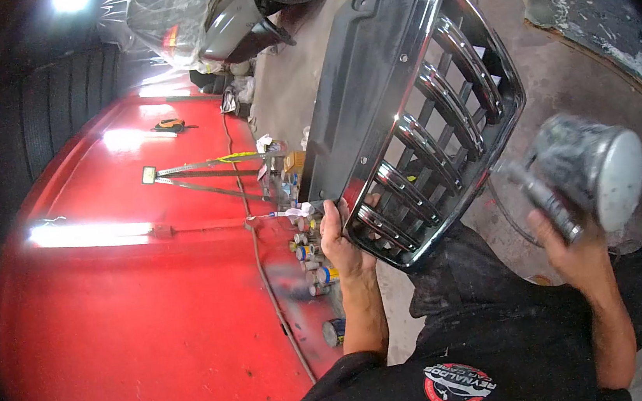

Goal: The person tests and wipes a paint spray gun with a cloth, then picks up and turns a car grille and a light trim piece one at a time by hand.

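Head view: you hold the grille [376,116] up, sander [579,161] apart on its right.
Your left hand [338,238] pinches the near left corner of the grille, mid-scene above the floor [292,70]; your right hand [581,251] curls round the blurred sander's handle. The step seems to be presenting part and tool to each other; any contact would call for a firm left grip and a level disc [622,178].

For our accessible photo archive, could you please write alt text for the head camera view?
A person's left hand holds up a black, chrome-barred car grille, while the right hand grips what looks like a dusty sander, blurred and with its pale round pad turned away from the grille. Beyond are a red wall and a partly plastic-draped car.
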Demonstrator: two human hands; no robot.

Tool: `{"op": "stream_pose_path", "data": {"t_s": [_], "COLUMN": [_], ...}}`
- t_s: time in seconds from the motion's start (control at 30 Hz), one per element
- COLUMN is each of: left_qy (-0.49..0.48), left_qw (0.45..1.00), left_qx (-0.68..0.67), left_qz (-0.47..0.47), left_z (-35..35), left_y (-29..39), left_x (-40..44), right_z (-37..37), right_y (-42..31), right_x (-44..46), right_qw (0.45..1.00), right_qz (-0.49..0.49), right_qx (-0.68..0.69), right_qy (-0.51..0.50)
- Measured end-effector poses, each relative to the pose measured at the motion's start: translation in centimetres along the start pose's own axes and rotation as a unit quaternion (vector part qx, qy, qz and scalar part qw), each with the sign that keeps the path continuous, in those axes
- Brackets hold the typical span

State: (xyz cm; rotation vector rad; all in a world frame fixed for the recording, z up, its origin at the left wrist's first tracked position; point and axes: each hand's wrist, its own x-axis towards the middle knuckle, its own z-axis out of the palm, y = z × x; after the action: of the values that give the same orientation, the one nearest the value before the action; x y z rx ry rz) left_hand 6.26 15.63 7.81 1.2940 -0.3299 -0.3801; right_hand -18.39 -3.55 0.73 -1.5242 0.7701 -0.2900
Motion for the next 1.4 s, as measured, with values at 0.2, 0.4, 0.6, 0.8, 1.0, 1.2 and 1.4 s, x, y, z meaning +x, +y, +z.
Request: {"op": "stream_pose_path", "data": {"t_s": [0.2, 0.4, 0.6, 0.8, 1.0, 1.2, 1.4], "left_qy": [0.026, -0.004, -0.019, -0.056, -0.004, -0.114, -0.110], "left_qw": [0.999, 0.999, 0.997, 0.993, 0.984, 0.972, 0.979], "left_qx": [-0.034, -0.022, -0.063, -0.096, -0.137, -0.191, -0.153], "left_qz": [0.004, 0.047, 0.042, 0.046, 0.111, 0.073, 0.076], "left_z": [0.3, -0.1, 2.2, 4.7, 7.6, 6.0, 5.6], "left_y": [-0.6, -1.3, -1.7, -3.4, -3.3, -3.7, -3.5], "left_x": [-0.4, -1.2, -0.2, 1.2, 1.0, 1.7, 1.8], "right_z": [-1.6, 0.8, 3.5, 3.4, 3.4, 1.9, 2.1], "right_y": [1.6, 1.1, 0.1, -0.7, -0.1, 0.1, -0.3], "right_x": [0.7, -2.0, -4.0, -4.2, -4.3, -3.3, -3.6], "right_qw": [0.970, 0.991, 0.996, 0.988, 0.994, 0.982, 0.985], "right_qz": [-0.086, -0.045, -0.083, -0.131, -0.097, -0.054, -0.044], "right_qx": [-0.013, 0.043, 0.003, -0.043, -0.055, 0.056, 0.064], "right_qy": [0.226, 0.116, 0.018, -0.065, -0.021, 0.169, 0.156]}}
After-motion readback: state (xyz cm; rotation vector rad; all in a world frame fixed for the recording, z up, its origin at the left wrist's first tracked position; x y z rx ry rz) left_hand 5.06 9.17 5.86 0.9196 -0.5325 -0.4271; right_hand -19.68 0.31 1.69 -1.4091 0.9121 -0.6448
